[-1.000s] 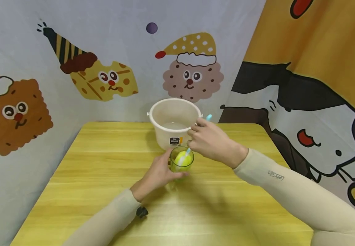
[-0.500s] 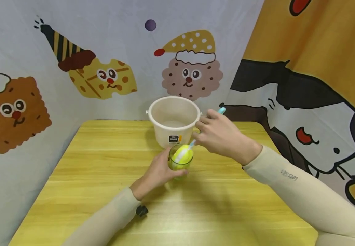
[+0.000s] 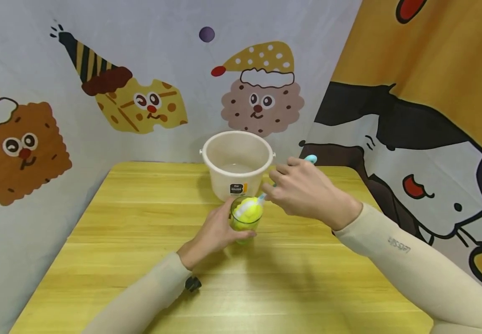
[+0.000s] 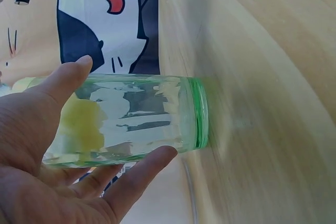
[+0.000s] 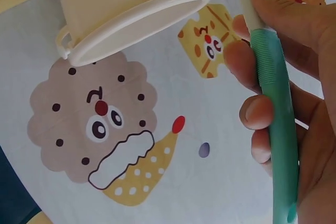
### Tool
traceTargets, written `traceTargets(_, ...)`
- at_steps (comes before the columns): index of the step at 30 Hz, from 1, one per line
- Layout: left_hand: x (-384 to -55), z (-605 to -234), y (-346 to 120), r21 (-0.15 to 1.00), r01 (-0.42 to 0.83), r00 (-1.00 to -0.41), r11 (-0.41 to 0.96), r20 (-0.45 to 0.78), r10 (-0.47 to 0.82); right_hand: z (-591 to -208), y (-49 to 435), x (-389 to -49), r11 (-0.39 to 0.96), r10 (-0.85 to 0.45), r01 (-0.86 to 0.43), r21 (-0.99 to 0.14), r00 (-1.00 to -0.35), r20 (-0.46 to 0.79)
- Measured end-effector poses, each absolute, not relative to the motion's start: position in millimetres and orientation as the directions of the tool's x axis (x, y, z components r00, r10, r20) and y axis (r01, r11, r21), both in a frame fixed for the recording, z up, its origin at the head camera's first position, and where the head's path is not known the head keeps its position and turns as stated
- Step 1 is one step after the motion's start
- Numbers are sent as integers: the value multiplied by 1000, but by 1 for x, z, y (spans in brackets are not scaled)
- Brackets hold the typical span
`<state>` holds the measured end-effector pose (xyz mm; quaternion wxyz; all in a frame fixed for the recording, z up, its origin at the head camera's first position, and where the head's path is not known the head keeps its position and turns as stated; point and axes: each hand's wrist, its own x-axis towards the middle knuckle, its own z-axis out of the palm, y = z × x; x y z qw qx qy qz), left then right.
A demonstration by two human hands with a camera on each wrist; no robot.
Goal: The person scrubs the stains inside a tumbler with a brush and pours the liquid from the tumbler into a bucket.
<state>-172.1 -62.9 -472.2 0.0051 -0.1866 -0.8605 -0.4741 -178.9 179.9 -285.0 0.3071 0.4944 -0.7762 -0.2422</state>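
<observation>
Wood-grain table [image 3: 140, 222] below, printed cloth [image 3: 161, 28] behind. Right hand [image 3: 307, 190]: fingers wrapped round the teal brush handle [image 5: 281, 108]. Left hand [image 3: 213, 232]: thumb and fingers clasping the green glass [image 4: 157, 114] round its side. Yellow sponge head [image 3: 252, 212] sits in the glass's mouth; whether the base touches the table cannot be told. Beyond the glass stands the white bucket [image 3: 220, 181]. Recommended: hold the glass firmly without squeezing, bring the slanted handle nearer its axis, and avoid levering against the rim.

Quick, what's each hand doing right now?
Left hand: holding the clear green-tinted cylindrical glass.
Right hand: holding the long teal-and-white plastic-looking handled tool.
</observation>
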Motion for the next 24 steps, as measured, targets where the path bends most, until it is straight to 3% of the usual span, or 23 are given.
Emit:
traceTargets(5, -171, -473, -63, 812, 328, -928, 482, 182, 326, -285, 177, -173, 390, -920, -624, 677, -301, 252)
traceTargets(13, -172, -474, -63, 802, 336, -926, 494, 185, 330, -280, 171, -172, 423, -905, -613, 668, -322, 278)
traceTargets(24, -173, -470, -64, 805, 332, -927, 491, 182, 328, -268, 159, -175, 384, -917, -566, 730, -325, 231)
